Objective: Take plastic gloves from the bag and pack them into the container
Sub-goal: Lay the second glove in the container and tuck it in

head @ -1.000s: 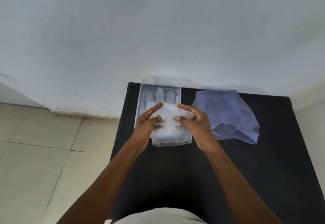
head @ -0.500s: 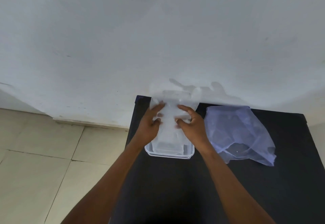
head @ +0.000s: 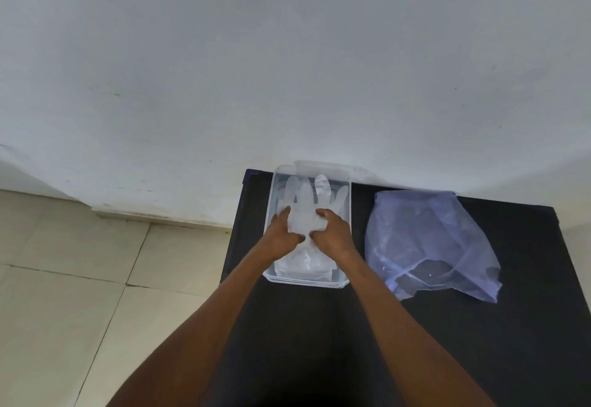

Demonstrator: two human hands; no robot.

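Half a second ago the gloves [head: 307,211] were held up above the container [head: 349,202]; now they lie inside it, glove tips spread beyond the fingers toward the wall. The left hand [head: 281,237] and right hand [head: 332,235] press side by side on the stack, fingers curled onto the plastic. The bag [head: 428,243] sits slack on the dark surface [head: 527,326], right of the fingers. This batch looks nearly packed.
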